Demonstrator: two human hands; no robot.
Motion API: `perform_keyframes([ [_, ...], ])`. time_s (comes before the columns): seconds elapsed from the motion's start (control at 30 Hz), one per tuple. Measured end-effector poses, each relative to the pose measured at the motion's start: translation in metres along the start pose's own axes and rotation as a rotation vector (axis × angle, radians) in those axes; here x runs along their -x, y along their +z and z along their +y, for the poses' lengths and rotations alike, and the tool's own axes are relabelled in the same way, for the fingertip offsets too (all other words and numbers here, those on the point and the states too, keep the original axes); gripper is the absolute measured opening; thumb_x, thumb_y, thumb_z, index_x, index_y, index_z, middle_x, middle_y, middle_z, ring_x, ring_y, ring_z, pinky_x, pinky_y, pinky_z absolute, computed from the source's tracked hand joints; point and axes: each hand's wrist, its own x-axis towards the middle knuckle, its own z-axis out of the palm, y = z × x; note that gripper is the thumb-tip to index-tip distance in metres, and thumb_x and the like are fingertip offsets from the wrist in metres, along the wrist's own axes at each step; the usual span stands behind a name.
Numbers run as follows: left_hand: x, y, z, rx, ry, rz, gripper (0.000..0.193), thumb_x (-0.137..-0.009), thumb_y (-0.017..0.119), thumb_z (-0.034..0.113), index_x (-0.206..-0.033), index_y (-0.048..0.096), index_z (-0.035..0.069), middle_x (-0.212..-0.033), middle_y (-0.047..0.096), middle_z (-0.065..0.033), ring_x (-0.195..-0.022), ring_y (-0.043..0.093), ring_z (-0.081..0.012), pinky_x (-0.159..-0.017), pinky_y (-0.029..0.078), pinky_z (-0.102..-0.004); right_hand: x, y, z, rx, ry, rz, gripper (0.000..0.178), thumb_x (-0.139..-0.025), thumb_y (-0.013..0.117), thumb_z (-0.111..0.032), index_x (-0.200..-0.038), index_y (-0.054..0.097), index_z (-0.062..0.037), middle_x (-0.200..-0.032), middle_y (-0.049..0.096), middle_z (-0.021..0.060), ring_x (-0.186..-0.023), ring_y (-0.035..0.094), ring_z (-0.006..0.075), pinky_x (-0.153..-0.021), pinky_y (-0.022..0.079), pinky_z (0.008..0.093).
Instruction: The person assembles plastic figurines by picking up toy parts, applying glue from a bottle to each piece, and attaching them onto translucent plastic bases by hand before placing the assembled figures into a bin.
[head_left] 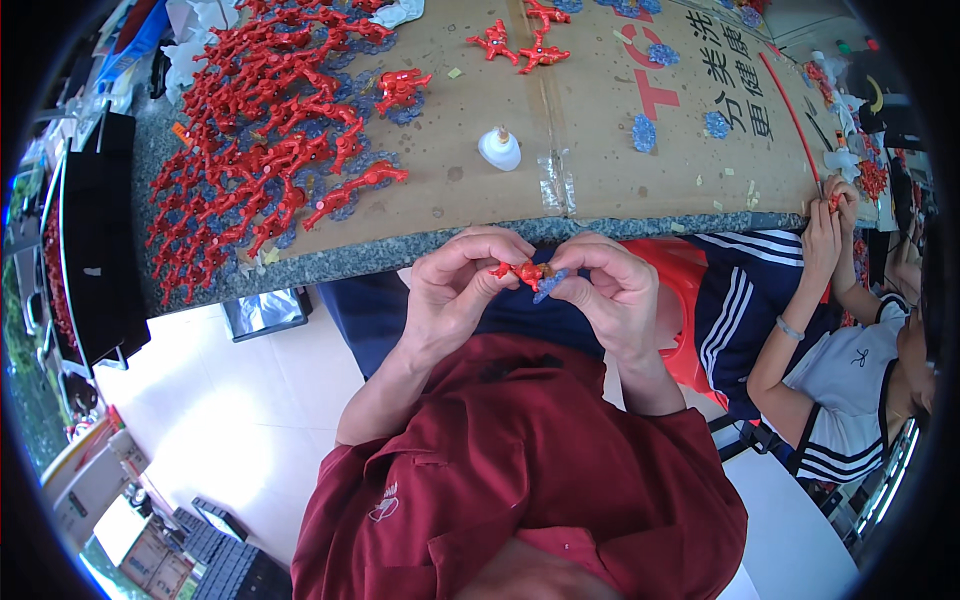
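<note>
Between my two hands, just off the table's near edge, is a small red figurine (528, 271) with a translucent blue base (549, 287) at its right end. My left hand (455, 285) pinches the red end between thumb and fingers. With thumb and forefinger, my right hand (607, 290) grips the blue base. Fingertips cover parts of both pieces, so I cannot tell how firmly they are joined. A large heap of similar red figurines (265, 125) on blue bases covers the table's left side.
Flattened cardboard (590, 180) covers the speckled stone table (400, 255). On it stand a white squat bottle (499, 148), a few red figurines (540, 52) and loose blue bases (644, 132). At right, a co-worker's hands (835, 215) hold a small red piece near a red rod (790, 110).
</note>
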Motion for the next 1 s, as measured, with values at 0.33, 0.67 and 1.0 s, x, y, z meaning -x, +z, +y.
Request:
perform_keyframes([
  [0.33, -0.006, -0.009, -0.014, 0.258, 0.094, -0.14, 0.015, -0.071, 0.067, -0.002, -0.083, 0.061, 0.001, -0.09, 0.059, -0.0127, -0.085, 0.055, -0.0218, -0.073, 0.047, -0.0308, 0.002, 0.014, -0.014, 0.27, -0.255, 0.036, 0.022, -0.067, 0.071, -0.003, -0.086, 0.062, -0.0001, -0.085, 0.062, 0.0089, -0.079, 0.06, 0.0233, -0.069, 0.047, 0.0309],
  [0.67, -0.013, -0.017, -0.011, 0.098, 0.205, -0.251, 0.005, -0.073, 0.064, 0.001, -0.078, 0.063, 0.0, -0.081, 0.062, -0.0145, -0.079, 0.057, -0.0247, -0.067, 0.048, -0.0342, 0.003, 0.013, -0.014, 0.35, -0.361, 0.014, 0.021, -0.065, 0.071, -0.001, -0.083, 0.061, 0.0001, -0.081, 0.061, 0.01, -0.071, 0.06, 0.024, -0.062, 0.048, 0.0305],
  [1.0, -0.015, -0.015, -0.003, -0.031, 0.334, -0.275, 0.007, -0.076, 0.063, 0.007, -0.073, 0.063, 0.001, -0.077, 0.063, -0.0126, -0.076, 0.057, -0.0258, -0.068, 0.047, -0.035, 0.001, 0.016, -0.011, 0.369, -0.461, 0.015, 0.022, -0.063, 0.07, 0.0, -0.083, 0.061, -0.0009, -0.079, 0.061, 0.01, -0.071, 0.059, 0.0243, -0.062, 0.048, 0.0308],
])
